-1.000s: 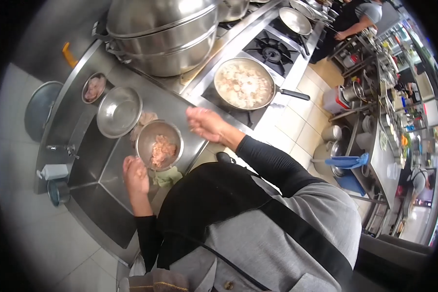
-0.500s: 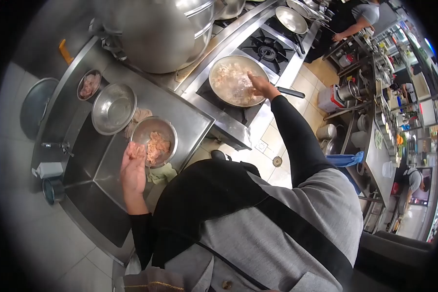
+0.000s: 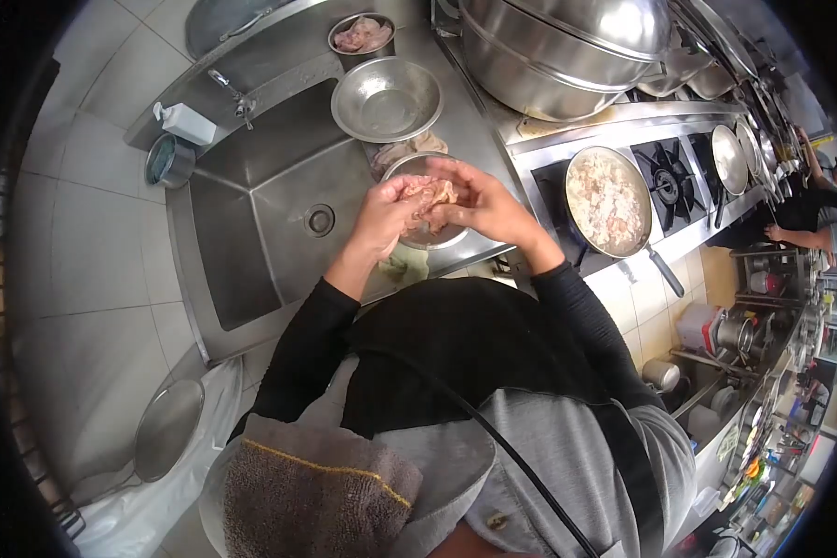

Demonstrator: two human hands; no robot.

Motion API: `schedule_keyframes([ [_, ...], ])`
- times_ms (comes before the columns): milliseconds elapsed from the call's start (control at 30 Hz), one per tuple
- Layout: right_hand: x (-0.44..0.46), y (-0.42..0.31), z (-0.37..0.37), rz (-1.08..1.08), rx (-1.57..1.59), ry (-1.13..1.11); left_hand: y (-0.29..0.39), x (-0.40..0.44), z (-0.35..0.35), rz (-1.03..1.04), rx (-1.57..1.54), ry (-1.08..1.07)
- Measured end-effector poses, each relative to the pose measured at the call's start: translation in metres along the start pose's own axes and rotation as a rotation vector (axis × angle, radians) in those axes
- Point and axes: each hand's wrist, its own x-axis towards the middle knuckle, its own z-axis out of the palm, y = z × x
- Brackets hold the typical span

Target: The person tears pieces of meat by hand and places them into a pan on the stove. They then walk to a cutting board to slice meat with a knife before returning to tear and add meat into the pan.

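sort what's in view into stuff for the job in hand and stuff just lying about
Likely in the job:
- left hand and right hand, both holding pink meat
- steel bowl beneath them
- perhaps the frying pan on the stove

Seemingly just lying about:
- white bottle by the sink
- large steel pot
- brown towel
- green cloth

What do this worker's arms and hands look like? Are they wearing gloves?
No gloves show: the left hand and right hand are bare. Both forearms wear snug, plain black sleeves with wrinkled cloth, ending short of the hands. Grey cloth covers the right shoulder. I see no cables or markings on the sleeves.
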Motion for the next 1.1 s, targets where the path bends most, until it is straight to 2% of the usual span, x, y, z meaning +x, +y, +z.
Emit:
schedule_keyframes([
  [33,0.008,0.006,0.0,0.016,0.013,-0.074,-0.002,0.002,-0.004,0.01,0.011,-0.003],
  [133,0.019,0.023,-0.006,-0.055,-0.087,-0.033,-0.008,0.006,-0.019,0.039,0.022,0.041],
  [167,0.02,0.023,-0.005,-0.012,0.007,-0.034,-0.009,0.007,-0.02,0.051,0.014,0.075],
  [267,0.025,0.028,-0.004,-0.046,-0.033,0.029,-0.013,0.009,-0.031,0.042,-0.085,0.1],
  [367,0.02,0.012,0.006,-0.215,-0.625,0.206,0.002,0.001,-0.024,-0.006,-0.286,0.042],
  [400,0.022,0.014,0.008,-0.313,-0.718,0.24,0.007,-0.001,-0.019,-0.023,-0.362,0.015],
  [467,0.024,0.018,0.013,-0.505,-0.899,0.304,0.001,0.001,-0.014,0.038,-0.235,-0.018],
  [567,0.016,0.013,0.023,-0.481,-0.866,0.264,-0.007,0.004,-0.014,0.084,-0.116,0.009],
  [667,0.014,0.01,0.014,-0.476,-0.686,0.19,-0.006,0.006,-0.018,0.057,-0.109,0.002],
  [767,0.013,0.006,0.02,-0.093,0.16,0.121,-0.002,0.006,-0.014,0.08,-0.093,0.022],
  [900,0.016,0.01,0.003,0.029,0.05,-0.114,-0.018,0.014,-0.026,0.158,0.074,0.015],
  [1000,0.019,0.017,-0.004,0.004,0.044,-0.062,-0.012,0.008,-0.025,-0.002,-0.028,-0.008],
  [1100,0.023,0.028,-0.008,-0.067,-0.094,0.111,-0.01,0.007,-0.035,0.016,-0.103,0.025],
])
